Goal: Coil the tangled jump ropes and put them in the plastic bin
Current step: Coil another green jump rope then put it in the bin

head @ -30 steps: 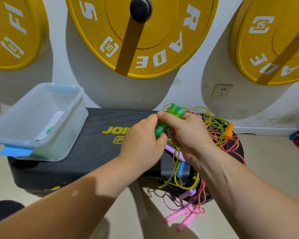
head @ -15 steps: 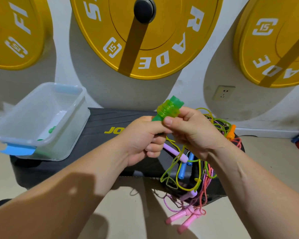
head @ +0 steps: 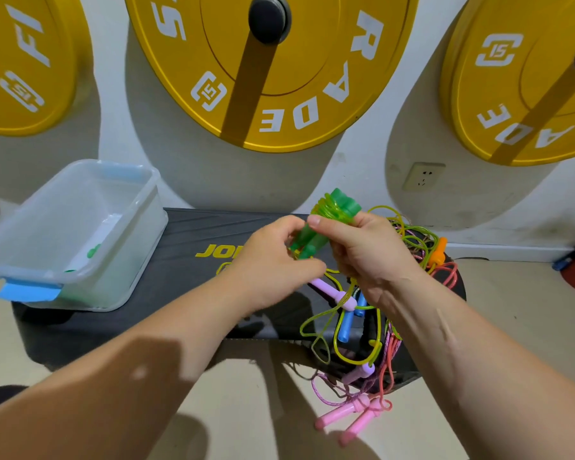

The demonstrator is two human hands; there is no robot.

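- On the black step platform (head: 186, 260), left end, I see the clear plastic bin (head: 127, 260) with blue clips; small green bits lie inside.
- Yellow lettering on the platform reads "JO"; my hands hide what follows.
- My right hand (head: 362, 257) is clamped round the green handles (head: 332, 210), held tilted above the platform, with yellow-green cord (head: 322, 207) wound near their tops.
- My left hand (head: 273, 270) pinches the lower ends of the same handles with fingertips and thumb.
- Tangle (head: 409, 244) of remaining ropes sits on the platform's right end, spilling over the front edge; pink handles (head: 346, 416) rest on the floor.
- Three yellow weight plates (head: 312, 78) hang on the wall: "RADE", "5", a "15" logo; the left one shows "FI".
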